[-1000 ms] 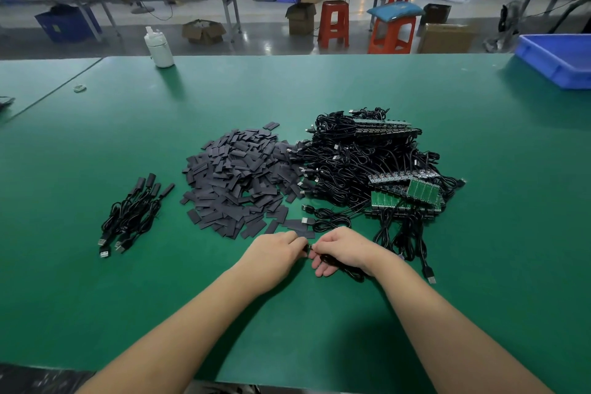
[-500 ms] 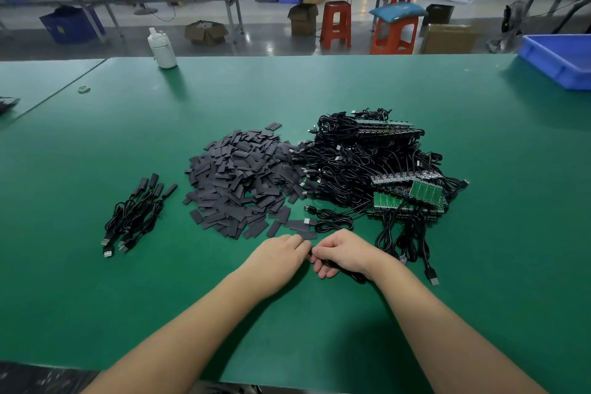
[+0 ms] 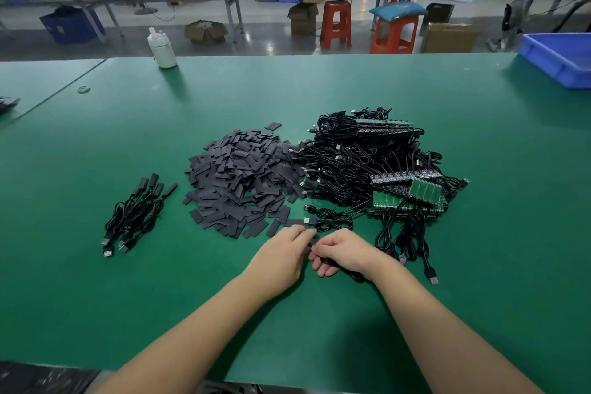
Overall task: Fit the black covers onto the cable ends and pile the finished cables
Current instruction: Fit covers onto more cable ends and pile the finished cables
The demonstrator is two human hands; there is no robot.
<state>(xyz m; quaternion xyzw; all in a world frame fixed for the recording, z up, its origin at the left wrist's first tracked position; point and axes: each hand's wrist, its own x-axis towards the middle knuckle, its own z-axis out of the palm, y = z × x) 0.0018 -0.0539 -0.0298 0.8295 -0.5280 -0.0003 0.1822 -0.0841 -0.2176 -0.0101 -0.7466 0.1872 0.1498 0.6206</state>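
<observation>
Green matting covers the bench (image 3: 479,265), and nearly all the work on it looks undone. At the left lies a small pile of finished cables (image 3: 136,214), only a handful, their far ends already sleeved in black. In the middle sits a big heap of loose black covers (image 3: 238,176), and touching its right edge a far larger tangle of bare cables (image 3: 361,163) with green circuit boards (image 3: 415,195) showing at its near right side.

Both hands meet close to the near edge of the cover heap. The right hand (image 3: 342,251) has its fingers curled around a black cable (image 3: 355,275), a loop of which shows beneath the wrist. The left hand (image 3: 281,253) brings curled fingertips against the right hand's; it seems to pinch something small and dark there (probably a cover, though the fingers hide it, so I cannot tell for sure).

My judgement: one cover is being worked onto one cable end, and the task is at an early stage, with a few cables done and a great many left
</observation>
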